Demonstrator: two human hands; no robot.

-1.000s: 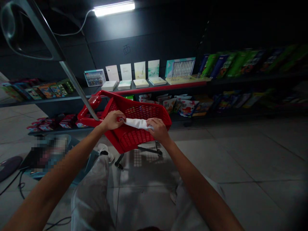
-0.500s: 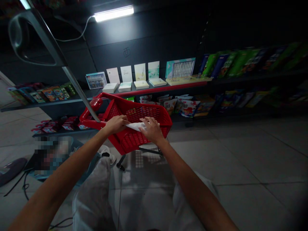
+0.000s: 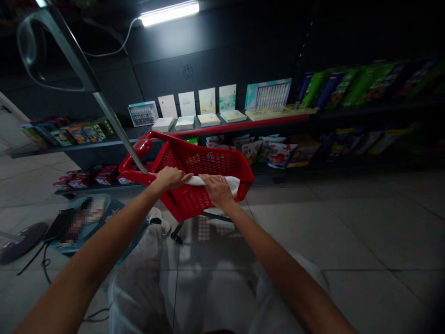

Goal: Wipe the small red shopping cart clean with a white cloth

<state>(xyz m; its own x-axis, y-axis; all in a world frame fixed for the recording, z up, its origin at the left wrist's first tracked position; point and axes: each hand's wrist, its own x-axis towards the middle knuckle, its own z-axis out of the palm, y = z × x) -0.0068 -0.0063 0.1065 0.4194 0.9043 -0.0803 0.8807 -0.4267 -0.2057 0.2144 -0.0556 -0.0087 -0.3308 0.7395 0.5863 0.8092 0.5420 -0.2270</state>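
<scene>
A red plastic shopping cart (image 3: 194, 140) with perforated basket walls stands tilted in my view in front of me. Along its near rim lies a white cloth (image 3: 233, 184), draped over the edge. My left hand (image 3: 171, 178) is closed round the rim near the handle end, its thumb by the cloth's left end. Farther right, my right hand (image 3: 217, 189) presses the cloth onto the rim with fingers bent over it. The fingertips of both hands are partly hidden.
Behind the cart, a dark shelf (image 3: 278, 121) holds upright boxes, cards and snack bags (image 3: 280, 154). A metal pole (image 3: 114, 123) with a looped grip slants in at left. A blue bin (image 3: 114, 204) and a dark cable (image 3: 45, 264) are on the tiled floor.
My right hand has flattened against the rim, and more of the white cloth now shows to its right. My left hand stays on the rim. The view has shifted slightly.
</scene>
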